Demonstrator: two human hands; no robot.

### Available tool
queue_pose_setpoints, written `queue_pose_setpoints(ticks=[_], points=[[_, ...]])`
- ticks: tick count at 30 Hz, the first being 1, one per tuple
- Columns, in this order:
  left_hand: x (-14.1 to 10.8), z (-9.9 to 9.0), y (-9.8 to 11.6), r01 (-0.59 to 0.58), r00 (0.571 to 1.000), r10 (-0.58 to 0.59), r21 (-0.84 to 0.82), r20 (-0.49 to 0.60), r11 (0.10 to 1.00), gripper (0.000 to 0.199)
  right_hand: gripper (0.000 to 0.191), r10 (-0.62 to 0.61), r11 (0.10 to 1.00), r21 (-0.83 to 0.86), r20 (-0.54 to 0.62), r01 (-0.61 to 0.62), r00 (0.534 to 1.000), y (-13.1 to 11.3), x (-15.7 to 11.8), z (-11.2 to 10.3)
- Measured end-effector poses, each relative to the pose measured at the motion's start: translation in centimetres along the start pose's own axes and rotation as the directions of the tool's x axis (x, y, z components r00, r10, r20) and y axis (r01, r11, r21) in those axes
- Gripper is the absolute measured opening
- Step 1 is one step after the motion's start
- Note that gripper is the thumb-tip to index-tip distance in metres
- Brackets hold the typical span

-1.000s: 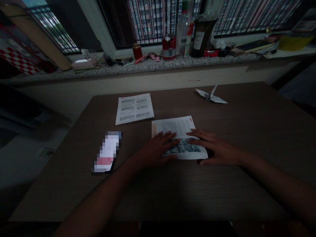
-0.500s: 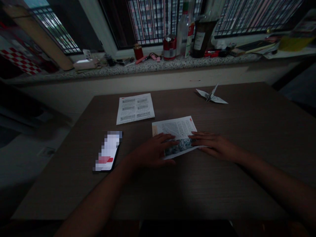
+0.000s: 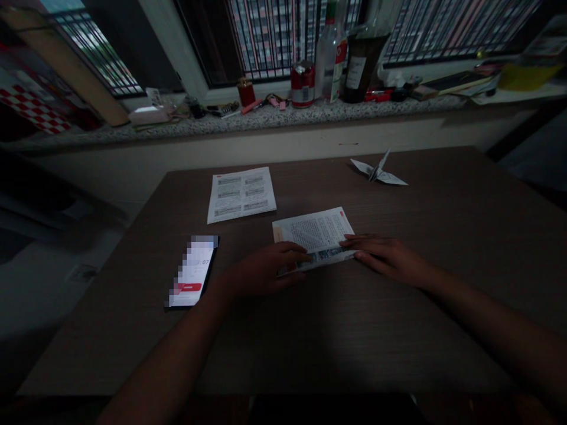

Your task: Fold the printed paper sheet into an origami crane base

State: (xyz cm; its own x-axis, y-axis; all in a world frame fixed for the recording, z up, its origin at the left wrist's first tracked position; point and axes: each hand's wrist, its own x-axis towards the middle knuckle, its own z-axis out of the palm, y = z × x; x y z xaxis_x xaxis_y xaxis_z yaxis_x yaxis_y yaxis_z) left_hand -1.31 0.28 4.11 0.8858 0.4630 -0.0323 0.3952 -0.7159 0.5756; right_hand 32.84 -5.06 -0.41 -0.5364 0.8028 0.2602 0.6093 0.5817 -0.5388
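A printed sheet of paper (image 3: pixel 316 229) lies on the table in front of me, its near edge bent up and over so that only a narrow strip of the picture on it shows. My left hand (image 3: pixel 277 265) has the sheet's near left corner, fingers on top and thumb along the near edge. At the near right corner, my right hand (image 3: pixel 383 255) pinches the edge, with its fingers lying over the paper. The fingers hide both near corners.
A second printed sheet (image 3: pixel 241 196) lies at the back left, above a lit phone (image 3: pixel 189 288). A folded paper crane (image 3: pixel 378 173) stands at the back right. Beyond the table (image 3: pixel 310 348), a stone windowsill holds a red can (image 3: pixel 303 85), bottles and small items.
The sheet's near edge has been raised and turned away from me, covering much of the picture. My left hand has shifted slightly left; both thumbs have moved in toward the edge.
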Motion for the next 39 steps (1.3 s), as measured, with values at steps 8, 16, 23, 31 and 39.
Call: queue_pose_setpoints(ticks=[8,16,23,31,39], points=[[-0.3,0.1,-0.8,-0.057,0.998,0.059,0.144,-0.009,0.988,0.048,0.026,-0.064,0.998,-0.019,0.017,0.064,0.998,0.2,-0.1,-0.3],[0.0,1.1,0.1,0.020,1.000,-0.021,0.191,0.002,0.981,0.066,0.057,-0.062,0.982,-0.172,0.101,0.079,0.993,-0.2,-0.4,-0.5],[0.6,2.7,1.3,0.062,0.998,-0.056,0.287,-0.029,0.956,0.066,0.065,-0.103,0.981,-0.150,0.118,0.121,0.988,-0.9,-0.7,-0.4],[0.7,2.7,0.9,0.038,0.998,-0.025,0.302,-0.049,0.952,0.063,0.044,-0.105,0.984,-0.138,0.048,0.111,0.993,-0.5,-0.3,-0.6],[0.6,2.3,0.7,0.090,0.996,-0.084,0.287,-0.034,0.954,0.077,0.044,-0.066,0.988,-0.132,0.106,0.080,0.992,0.0,-0.2,0.0]])
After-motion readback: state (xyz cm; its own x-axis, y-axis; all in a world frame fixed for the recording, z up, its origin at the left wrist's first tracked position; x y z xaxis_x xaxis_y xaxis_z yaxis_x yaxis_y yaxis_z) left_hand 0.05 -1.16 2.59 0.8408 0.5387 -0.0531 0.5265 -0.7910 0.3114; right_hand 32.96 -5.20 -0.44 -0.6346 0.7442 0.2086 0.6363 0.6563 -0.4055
